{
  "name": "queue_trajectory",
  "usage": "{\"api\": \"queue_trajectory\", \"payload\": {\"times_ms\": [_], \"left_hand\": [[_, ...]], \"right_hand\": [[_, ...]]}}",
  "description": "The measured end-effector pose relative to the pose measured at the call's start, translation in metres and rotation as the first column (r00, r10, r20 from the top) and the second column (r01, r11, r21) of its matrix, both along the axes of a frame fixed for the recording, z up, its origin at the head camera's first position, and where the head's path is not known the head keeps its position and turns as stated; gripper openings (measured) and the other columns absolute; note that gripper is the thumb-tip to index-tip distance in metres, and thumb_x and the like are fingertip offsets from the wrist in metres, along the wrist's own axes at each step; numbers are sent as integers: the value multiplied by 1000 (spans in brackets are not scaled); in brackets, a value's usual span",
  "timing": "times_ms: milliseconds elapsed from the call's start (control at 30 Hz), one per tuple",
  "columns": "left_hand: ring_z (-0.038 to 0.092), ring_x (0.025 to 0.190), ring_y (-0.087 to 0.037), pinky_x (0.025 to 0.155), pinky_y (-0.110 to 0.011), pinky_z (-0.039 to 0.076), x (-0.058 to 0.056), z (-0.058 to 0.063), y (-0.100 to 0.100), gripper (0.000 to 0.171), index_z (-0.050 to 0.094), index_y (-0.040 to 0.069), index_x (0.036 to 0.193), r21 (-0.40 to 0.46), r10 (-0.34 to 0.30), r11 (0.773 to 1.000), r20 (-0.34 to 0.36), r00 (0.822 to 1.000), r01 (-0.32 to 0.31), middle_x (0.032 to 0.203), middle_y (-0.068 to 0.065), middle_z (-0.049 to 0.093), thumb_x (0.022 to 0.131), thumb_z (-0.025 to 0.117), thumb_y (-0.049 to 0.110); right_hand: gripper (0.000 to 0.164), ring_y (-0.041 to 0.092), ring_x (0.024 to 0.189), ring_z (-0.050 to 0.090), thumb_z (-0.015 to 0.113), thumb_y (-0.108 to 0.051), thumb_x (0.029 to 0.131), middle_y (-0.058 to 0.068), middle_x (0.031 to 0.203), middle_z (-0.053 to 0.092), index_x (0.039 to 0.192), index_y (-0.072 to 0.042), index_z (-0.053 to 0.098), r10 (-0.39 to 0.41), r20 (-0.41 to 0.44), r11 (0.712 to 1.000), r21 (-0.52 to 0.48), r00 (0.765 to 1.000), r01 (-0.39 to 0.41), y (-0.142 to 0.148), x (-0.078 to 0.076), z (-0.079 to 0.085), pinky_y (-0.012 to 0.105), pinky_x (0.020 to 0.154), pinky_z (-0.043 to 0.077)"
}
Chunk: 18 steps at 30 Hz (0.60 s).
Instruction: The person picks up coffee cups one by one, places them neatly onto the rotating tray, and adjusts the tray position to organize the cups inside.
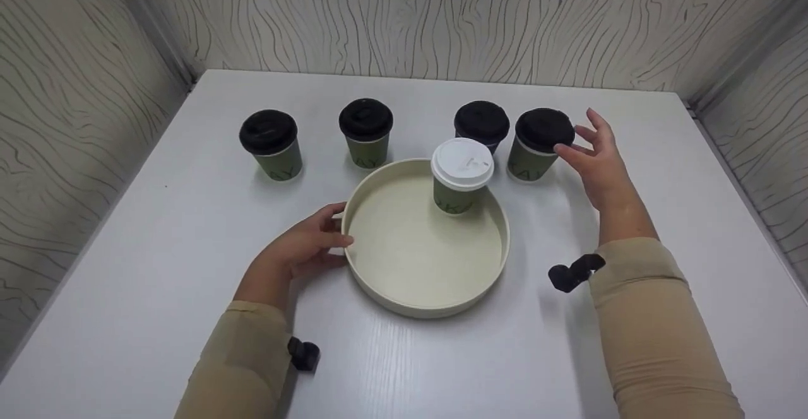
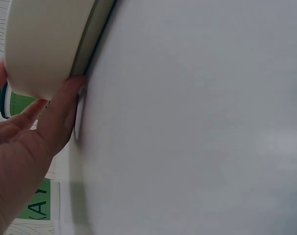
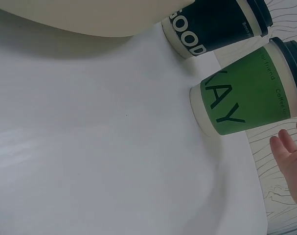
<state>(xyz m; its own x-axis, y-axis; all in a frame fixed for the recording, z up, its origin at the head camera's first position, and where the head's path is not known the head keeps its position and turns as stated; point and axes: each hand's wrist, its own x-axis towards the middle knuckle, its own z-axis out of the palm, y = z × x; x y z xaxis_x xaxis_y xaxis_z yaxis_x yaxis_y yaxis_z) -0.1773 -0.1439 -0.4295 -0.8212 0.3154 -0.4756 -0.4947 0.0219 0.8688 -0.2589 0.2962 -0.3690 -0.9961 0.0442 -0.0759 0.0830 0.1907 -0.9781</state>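
My left hand (image 1: pixel 303 242) grips the left side of a round cream tray (image 1: pixel 410 255), its thumb over the rim and its other fingers along the outer wall. Inside the tray, toward the back right, stands a green paper coffee cup with a white lid (image 1: pixel 456 198). My right hand (image 1: pixel 603 166) is beside the rightmost black-lidded coffee cup (image 1: pixel 529 161), thumb right at the lid's edge and fingers spread behind. In the right wrist view, that green cup (image 3: pixel 246 93) stands upright on the table, fingertips just beyond its lid.
Another black-lidded cup (image 1: pixel 481 121) stands just left of the rightmost one, partly hidden by the white-lidded cup. Two more, a middle cup (image 1: pixel 367 134) and a left cup (image 1: pixel 273 144), stand behind the tray on the white table (image 1: pixel 158 267). Patterned panels (image 1: pixel 410 21) enclose the table.
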Motion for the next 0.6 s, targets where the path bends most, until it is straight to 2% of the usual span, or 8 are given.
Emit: {"api": "queue_trajectory", "payload": {"times_ms": [200,433,600], "left_hand": [[53,107,-26,84,-41,49,-2,-1,2,71,38,25,137,1,-5,1000,1,1000,5,135,-9,42,77,69,2],[54,106,-26,83,-42,49,-1,-1,-1,70,39,24,137,31,4,1000,5,1000,-4,132,-9,43,77,68,-1],[54,105,-26,83,-42,49,-1,-1,-1,71,39,25,136,38,7,999,17,1000,-8,132,-9,44,77,69,0]], "right_hand": [[95,31,135,19,71,-23,81,9,152,4,146,-33,2,-5,27,999,-35,1000,6,-1,-6,-6,40,110,18],[96,32,135,19,71,-22,80,10,153,1,147,-31,4,16,47,999,-42,999,-14,-7,-15,-10,44,110,15],[95,31,133,22,72,-20,79,10,153,3,147,-29,6,14,49,998,-57,999,-11,-10,-17,-14,43,110,18]]}}
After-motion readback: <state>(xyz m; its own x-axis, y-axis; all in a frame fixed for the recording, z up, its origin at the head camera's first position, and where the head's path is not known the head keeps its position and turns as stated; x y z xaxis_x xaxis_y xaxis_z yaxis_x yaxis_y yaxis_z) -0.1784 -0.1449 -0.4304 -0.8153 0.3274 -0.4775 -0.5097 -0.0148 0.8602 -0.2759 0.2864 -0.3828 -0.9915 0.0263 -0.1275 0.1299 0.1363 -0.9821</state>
